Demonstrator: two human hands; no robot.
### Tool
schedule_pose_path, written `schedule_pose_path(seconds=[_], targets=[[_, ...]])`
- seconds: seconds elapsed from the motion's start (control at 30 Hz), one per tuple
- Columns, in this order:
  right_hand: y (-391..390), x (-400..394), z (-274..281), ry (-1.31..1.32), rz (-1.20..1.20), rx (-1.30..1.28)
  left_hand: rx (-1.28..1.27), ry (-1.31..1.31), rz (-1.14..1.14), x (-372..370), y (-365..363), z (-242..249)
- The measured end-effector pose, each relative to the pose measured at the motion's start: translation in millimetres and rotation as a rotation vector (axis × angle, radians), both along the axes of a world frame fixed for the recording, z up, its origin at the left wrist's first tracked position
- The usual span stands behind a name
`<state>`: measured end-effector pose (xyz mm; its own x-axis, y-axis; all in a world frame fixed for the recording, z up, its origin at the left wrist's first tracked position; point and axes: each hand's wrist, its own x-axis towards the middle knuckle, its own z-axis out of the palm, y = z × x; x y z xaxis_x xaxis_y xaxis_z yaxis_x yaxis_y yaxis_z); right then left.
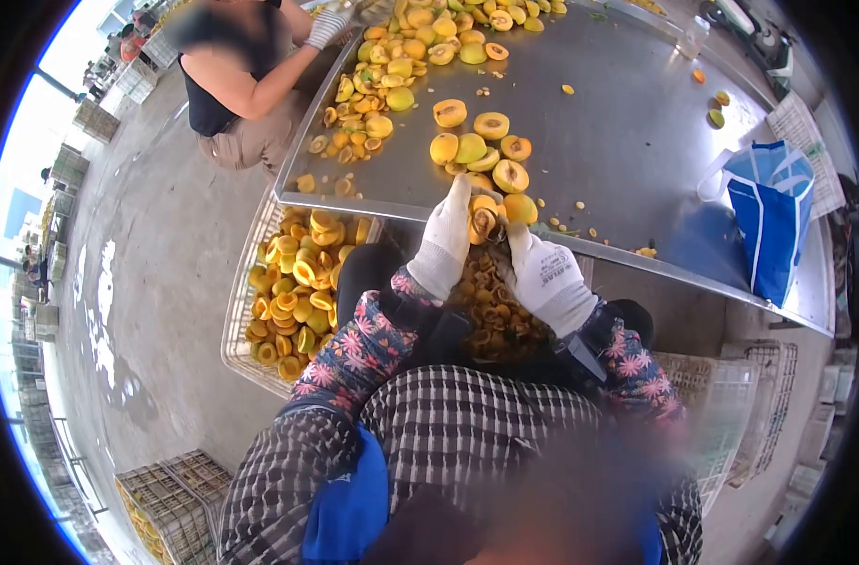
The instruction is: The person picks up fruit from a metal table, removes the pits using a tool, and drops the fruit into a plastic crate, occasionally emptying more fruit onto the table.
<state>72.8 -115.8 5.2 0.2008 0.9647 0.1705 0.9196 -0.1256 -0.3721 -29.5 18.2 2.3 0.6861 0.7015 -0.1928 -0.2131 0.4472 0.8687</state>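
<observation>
Big metal desk (627, 179) stretching out ahead, pale crate (236, 315) down on the left, blue bag (778, 221) well off to the right. Loose cut fruits (510, 176) just beyond the hands, nothing between. Gloved left hand (445, 240) gripping a fruit half (483, 218), right there between both, too round to call a long axis; right hand (553, 282) curled beside, its grip hidden, can't tell.

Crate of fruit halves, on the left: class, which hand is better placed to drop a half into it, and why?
Probably the left hand: it appears to hold the cut fruit and is nearer the crate, while the right hand is farther across.
</observation>
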Motion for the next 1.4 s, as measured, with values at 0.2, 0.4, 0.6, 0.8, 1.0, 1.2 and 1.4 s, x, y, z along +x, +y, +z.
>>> schedule_pose_path(seconds=[0.2, 0.4, 0.6, 0.8, 1.0, 1.2, 1.4], targets=[[2.9, -5.1, -5.8, 0.077, -0.002, -0.017, 0.055, 0.084, 0.042, -2.4, 2.8, -5.6], [4.1, 6.0, -21.0, -0.009, 0.037, -0.112, 0.053, 0.288, 0.003, -6.1, 5.8, -10.8], [0.4, -9.9, -16.3, 0.172, -0.018, 0.01, 0.177, 0.224, 0.049, -1.9, 3.4, -17.3], [-1.7, -16.0, -15.2, 0.341, -0.097, 0.007, -0.038, 0.205, -0.086, -0.8, 5.2, -4.8], [3.4, -25.2, -28.1, 0.548, -0.074, 0.181, -0.068, -0.112, 0.138, 4.6, -10.8, -3.2], [2.3, -22.9, -7.6, 0.404, -0.071, 0.171, -0.271, -0.202, 0.2, -0.2, -19.0, 19.2], [5.2, -36.6, -6.6, 0.499, -0.1, 0.192, -0.252, -0.136, 0.28, -1.8, -24.0, 29.6]])
